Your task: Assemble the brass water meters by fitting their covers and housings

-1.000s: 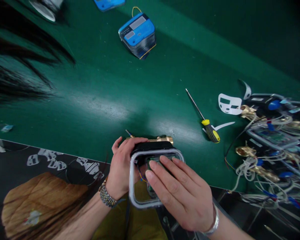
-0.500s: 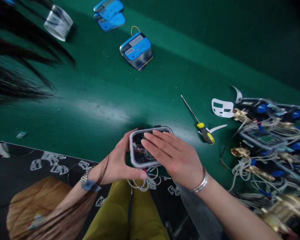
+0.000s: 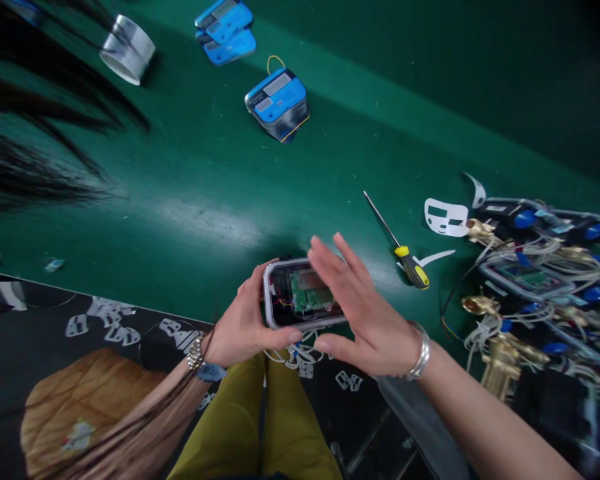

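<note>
My left hand [image 3: 240,320] grips the left side of an open meter housing [image 3: 300,297], a black box with a clear rim, a green circuit board and thin coloured wires inside. It sits at the near edge of the green table. My right hand [image 3: 363,307] is at the housing's right side, fingers spread and lifted off the board, thumb under its near edge. White cable hangs below the housing.
A yellow-handled screwdriver [image 3: 403,253] lies right of the housing. A heap of meters, brass fittings and white cables [image 3: 535,287] fills the right. A white sticker backing [image 3: 446,217] lies beside it. Blue-faced meters [image 3: 277,103] and a tape roll [image 3: 127,48] lie at the far side.
My right hand has lifted its fingers off the circuit board and moved to the housing's right side, uncovering the board. The housing came down from near my lap to the table edge.
</note>
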The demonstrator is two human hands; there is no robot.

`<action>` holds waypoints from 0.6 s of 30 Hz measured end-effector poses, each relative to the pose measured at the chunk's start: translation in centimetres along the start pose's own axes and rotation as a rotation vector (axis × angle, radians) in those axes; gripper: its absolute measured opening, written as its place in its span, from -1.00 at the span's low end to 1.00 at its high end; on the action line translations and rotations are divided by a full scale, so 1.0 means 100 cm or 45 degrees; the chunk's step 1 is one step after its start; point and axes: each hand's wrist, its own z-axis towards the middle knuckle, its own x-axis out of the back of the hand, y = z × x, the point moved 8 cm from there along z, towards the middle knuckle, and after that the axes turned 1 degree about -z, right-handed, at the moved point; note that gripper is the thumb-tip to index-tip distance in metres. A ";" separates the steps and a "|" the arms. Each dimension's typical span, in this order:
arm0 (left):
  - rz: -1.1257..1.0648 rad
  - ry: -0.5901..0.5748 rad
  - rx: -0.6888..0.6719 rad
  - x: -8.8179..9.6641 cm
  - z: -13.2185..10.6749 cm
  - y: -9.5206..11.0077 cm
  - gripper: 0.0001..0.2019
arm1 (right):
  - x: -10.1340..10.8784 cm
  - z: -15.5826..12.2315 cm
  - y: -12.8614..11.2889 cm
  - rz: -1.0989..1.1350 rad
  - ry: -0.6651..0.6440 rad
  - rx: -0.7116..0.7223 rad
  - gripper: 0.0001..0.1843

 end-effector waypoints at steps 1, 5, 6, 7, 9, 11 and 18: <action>0.106 0.033 -0.005 0.002 -0.002 -0.004 0.00 | -0.002 -0.004 0.006 0.039 0.125 -0.089 -0.05; 0.524 0.174 -0.071 0.004 -0.010 -0.011 0.13 | -0.017 -0.027 0.032 0.209 0.558 -0.584 -0.19; 0.585 0.188 -0.104 0.002 -0.011 -0.010 0.13 | -0.022 -0.031 0.037 0.257 0.601 -0.704 -0.28; 0.629 0.198 -0.139 -0.001 -0.013 -0.008 0.11 | -0.025 -0.034 0.041 0.303 0.626 -0.809 -0.38; 0.692 0.217 -0.214 -0.007 -0.014 -0.005 0.08 | -0.029 -0.036 0.047 0.385 0.626 -0.965 -0.50; 0.746 0.245 -0.287 -0.012 -0.016 -0.001 0.05 | -0.025 -0.036 0.049 0.367 0.604 -1.039 -0.49; 0.822 0.329 -0.398 -0.018 -0.020 -0.002 0.03 | -0.032 -0.052 0.059 0.382 0.713 -1.299 -0.32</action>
